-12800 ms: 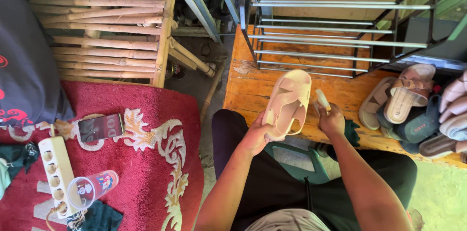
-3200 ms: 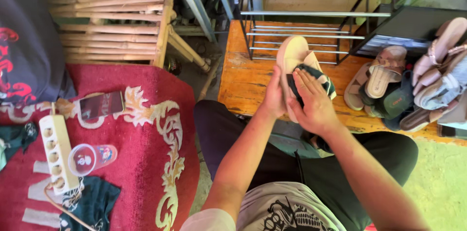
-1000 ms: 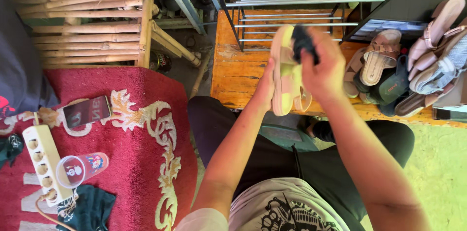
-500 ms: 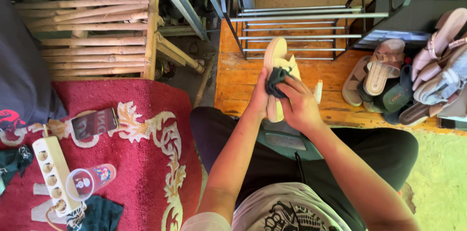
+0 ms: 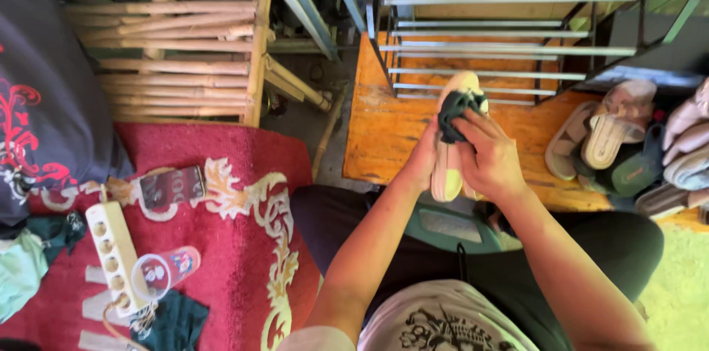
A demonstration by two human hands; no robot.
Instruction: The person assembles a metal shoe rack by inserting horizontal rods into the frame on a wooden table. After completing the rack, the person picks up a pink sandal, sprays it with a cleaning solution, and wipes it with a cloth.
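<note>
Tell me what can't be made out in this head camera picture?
- Sandal: its strap side is hidden behind the dark cloth and right hand.
- Left hand: fingers hidden behind the sandal.
- Shoe pile: cut off by the right edge.
- Phone: screen too small to read.
- Metal rack: top cut off by the upper edge.

Bright, hard daylight (warm glare on wood); edges slightly stretched.
</note>
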